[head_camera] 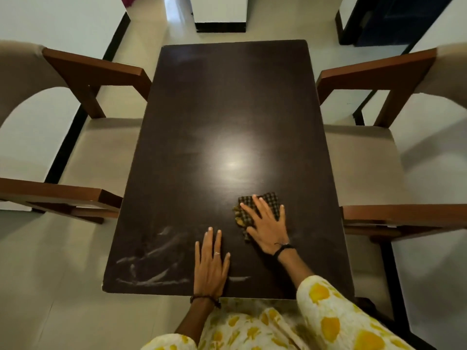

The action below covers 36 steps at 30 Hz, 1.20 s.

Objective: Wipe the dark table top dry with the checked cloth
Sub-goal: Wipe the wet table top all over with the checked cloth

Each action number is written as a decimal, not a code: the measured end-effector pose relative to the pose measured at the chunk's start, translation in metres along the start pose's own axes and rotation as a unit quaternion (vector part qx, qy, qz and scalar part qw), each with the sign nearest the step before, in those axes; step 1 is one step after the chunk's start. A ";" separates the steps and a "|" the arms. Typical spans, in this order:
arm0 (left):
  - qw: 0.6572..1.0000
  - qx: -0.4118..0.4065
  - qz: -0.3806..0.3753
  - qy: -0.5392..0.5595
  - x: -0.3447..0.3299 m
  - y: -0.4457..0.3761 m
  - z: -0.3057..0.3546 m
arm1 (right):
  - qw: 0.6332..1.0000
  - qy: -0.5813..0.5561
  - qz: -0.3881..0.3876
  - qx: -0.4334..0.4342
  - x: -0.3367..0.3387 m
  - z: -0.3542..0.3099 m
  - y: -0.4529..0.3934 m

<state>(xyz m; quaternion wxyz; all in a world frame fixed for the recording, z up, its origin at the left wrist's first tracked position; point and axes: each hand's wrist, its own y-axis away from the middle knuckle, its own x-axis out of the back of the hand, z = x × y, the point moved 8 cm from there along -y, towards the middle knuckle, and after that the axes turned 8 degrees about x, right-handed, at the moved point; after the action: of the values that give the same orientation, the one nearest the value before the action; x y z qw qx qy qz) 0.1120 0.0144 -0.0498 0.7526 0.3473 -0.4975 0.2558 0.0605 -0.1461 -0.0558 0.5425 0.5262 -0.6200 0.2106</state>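
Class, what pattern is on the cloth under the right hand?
A small dark-and-light check, seen in the head view on the checked cloth.

- Dim, warm indoor light; an overhead source leaves a round glare patch on the dark table top [227, 109].
- Wide-angle bend curves the armchairs [75, 79] at both edges.
- Slight softness throughout; pale floor [50, 274] evenly lit.

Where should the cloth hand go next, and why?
Probably sweep the right hand, pressing the checked cloth flat, leftward and toward the near edge. Pale wet streaks show at the near-left corner of the table top, and one short streak lies beside the left hand, which rests flat and may need lifting first.
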 end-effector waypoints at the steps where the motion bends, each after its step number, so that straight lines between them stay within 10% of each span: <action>1: 1.000 -0.030 -0.006 0.005 -0.005 0.001 0.016 | 0.999 -0.010 0.010 -0.031 0.006 0.027 0.009; 7: 0.982 -0.170 -0.069 -0.040 -0.038 0.020 0.105 | 0.985 -0.049 0.040 -0.157 0.031 0.142 0.053; 36: 0.974 -0.207 -0.056 -0.075 -0.027 0.021 0.054 | 0.977 -0.088 0.070 -0.183 -0.011 0.126 0.146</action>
<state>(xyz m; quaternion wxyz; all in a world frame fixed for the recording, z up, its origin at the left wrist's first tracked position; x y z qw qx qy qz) 0.0556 -0.0157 -0.0545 0.7819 0.2293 -0.5744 0.0781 -0.1267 -0.1939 -0.0606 0.5568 0.3899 -0.7286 0.0840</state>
